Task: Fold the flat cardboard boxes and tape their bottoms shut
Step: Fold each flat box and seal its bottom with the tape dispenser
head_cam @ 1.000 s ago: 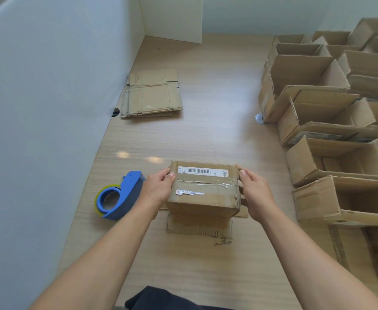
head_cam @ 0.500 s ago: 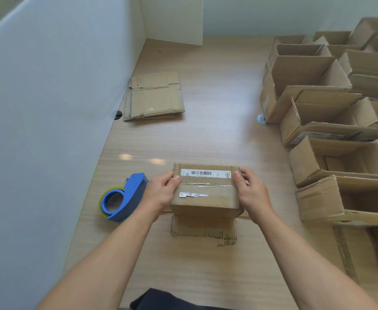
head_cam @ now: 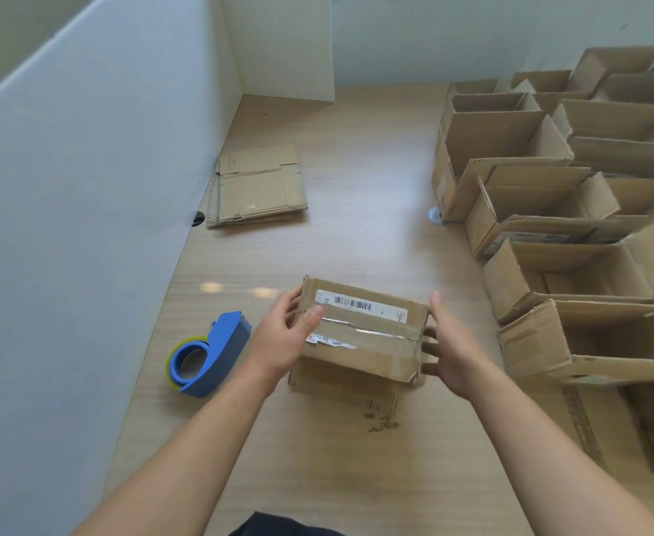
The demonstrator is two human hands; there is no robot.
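Note:
A small cardboard box (head_cam: pixel 371 344) sits bottom-up in front of me, its seam covered by clear tape and a barcode label along its far edge. My left hand (head_cam: pixel 282 342) grips its left side, thumb lying on the taped top. My right hand (head_cam: pixel 449 350) holds the right end, fingers spread against that side and thumb at the top corner. The box is tilted, its right end turned nearer to me. Its lower flaps stick out underneath, toward me. A blue tape dispenser (head_cam: pixel 209 355) lies on the table just left of my left hand.
A stack of flat cardboard boxes (head_cam: pixel 255 187) lies at the back left against the white partition (head_cam: pixel 85 187). Several folded open boxes (head_cam: pixel 569 234) fill the right side of the wooden table (head_cam: pixel 356 226). A small round white object (head_cam: pixel 434 216) sits beside them.
The box has turned slightly, its right end swinging toward me. My right hand slid from the top edge down onto the right end, fingers spread. My left thumb stays on the tape.

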